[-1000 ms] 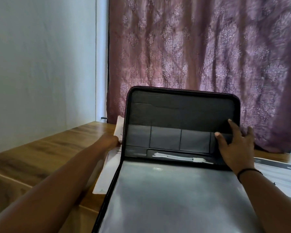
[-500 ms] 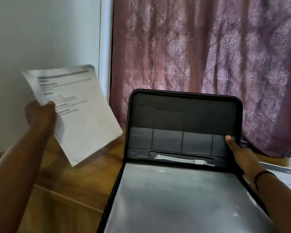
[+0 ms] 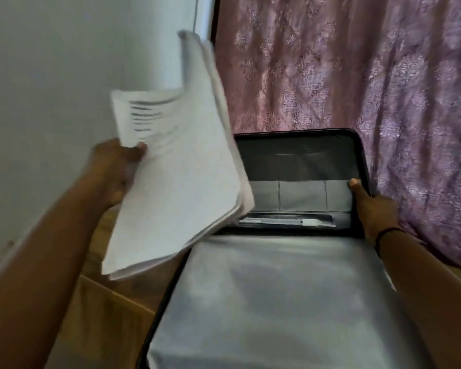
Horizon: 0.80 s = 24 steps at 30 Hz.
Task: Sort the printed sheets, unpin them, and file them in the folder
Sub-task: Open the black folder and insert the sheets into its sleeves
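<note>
Comparing with half a second ago, I see my left hand point(image 3: 115, 169) has swung the printed sheets point(image 3: 181, 166) rightward; they now overlap the folder's upright lid on its left side, blurred and fanning at the top. Nearest me lies the folder point(image 3: 277, 302), open, its grey inner panel flat on the wooden table point(image 3: 96, 310). My left hand pinches the stack at its left edge, thumb on top. My right hand point(image 3: 373, 211) grips the lid's right edge, as before. Beyond are a white wall point(image 3: 64, 75) and a purple patterned curtain point(image 3: 357, 75).
</note>
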Tool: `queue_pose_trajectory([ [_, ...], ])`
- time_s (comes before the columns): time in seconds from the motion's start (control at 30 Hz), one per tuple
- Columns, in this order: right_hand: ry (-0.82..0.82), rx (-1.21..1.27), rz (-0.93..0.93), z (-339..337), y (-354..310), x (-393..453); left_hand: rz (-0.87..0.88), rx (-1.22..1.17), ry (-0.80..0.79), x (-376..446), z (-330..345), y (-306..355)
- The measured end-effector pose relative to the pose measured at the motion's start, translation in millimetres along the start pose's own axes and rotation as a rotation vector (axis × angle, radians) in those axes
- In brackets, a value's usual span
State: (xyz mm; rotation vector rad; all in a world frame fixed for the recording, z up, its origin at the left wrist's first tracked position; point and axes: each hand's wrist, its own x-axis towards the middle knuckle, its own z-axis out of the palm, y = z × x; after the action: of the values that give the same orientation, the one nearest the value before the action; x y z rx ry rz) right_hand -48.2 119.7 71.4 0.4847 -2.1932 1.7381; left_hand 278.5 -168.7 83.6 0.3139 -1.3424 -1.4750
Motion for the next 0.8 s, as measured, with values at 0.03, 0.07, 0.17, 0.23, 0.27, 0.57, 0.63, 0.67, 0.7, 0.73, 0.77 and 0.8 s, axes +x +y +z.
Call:
queue_pose_trajectory([
  [0.03,-0.008,0.03,-0.005,10,-3,-1,0.011,0.05,-0.013,-3,13,-6],
  [0.07,-0.018,0.046,-0.01,19,-6,-2,0.007,0.104,-0.019,-7,26,-11],
  [0.17,-0.059,0.026,-0.02,37,-10,-5,-0.039,0.172,-0.035,-13,67,-40],
  [0.23,-0.076,0.005,-0.029,47,-10,-4,-0.089,0.141,-0.089,-14,95,-61],
  [0.27,-0.064,0.01,-0.038,52,-8,-2,-0.128,0.129,-0.114,-14,106,-70],
  [0.57,-0.143,-0.365,-0.134,88,47,28,-0.265,0.35,-0.228,-10,117,-150],
  [0.63,-0.09,-0.52,-0.188,88,69,16,-0.273,0.373,-0.219,-10,117,-154],
  [0.67,-0.044,-0.53,-0.224,87,73,7,-0.281,0.376,-0.207,-10,118,-156],
  [0.7,0.003,-0.501,-0.268,84,72,-3,-0.284,0.376,-0.198,-12,119,-157],
  [0.73,0.033,-0.462,-0.322,80,70,-9,-0.287,0.383,-0.191,-14,121,-160],
  [0.77,0.03,-0.42,-0.375,77,67,-11,-0.29,0.395,-0.184,-16,123,-163],
  [0.8,0.006,-0.377,-0.444,75,66,-10,-0.292,0.404,-0.182,-17,124,-165],
])
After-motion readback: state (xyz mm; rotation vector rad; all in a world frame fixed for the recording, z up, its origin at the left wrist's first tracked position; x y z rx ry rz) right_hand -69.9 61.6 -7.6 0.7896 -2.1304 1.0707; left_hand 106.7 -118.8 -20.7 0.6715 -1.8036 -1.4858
